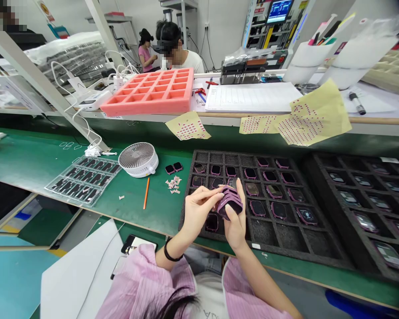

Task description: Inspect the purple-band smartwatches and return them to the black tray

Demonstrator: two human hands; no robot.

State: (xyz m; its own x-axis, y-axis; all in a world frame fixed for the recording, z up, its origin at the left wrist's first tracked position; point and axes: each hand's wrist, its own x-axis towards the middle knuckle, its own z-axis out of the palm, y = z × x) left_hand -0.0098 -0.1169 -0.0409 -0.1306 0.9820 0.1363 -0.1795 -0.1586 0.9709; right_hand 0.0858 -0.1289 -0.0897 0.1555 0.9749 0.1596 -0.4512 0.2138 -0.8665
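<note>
Several purple smartwatch bodies (231, 203) with dark screens are held in a stack above the front of a black foam tray (264, 232). My right hand (236, 223) is wrapped round the stack, its thumb on the near side and its fingers behind. At the stack's left edge, my left hand (197, 207) is closed in a pinch, fingertips touching the purple frames. Anything small between those fingertips is hidden. More watch bodies (257, 208) lie screen up in the tray's compartments beneath and around my hands.
On the green bench (166, 210) are a white fan (138, 159), an orange stick (146, 193), small pale pieces (174, 184), two watch bodies (174, 168) and a clear parts tray (84, 180). Another foam tray (347, 230) stands right. A pink foam tray (149, 104) sits on the shelf.
</note>
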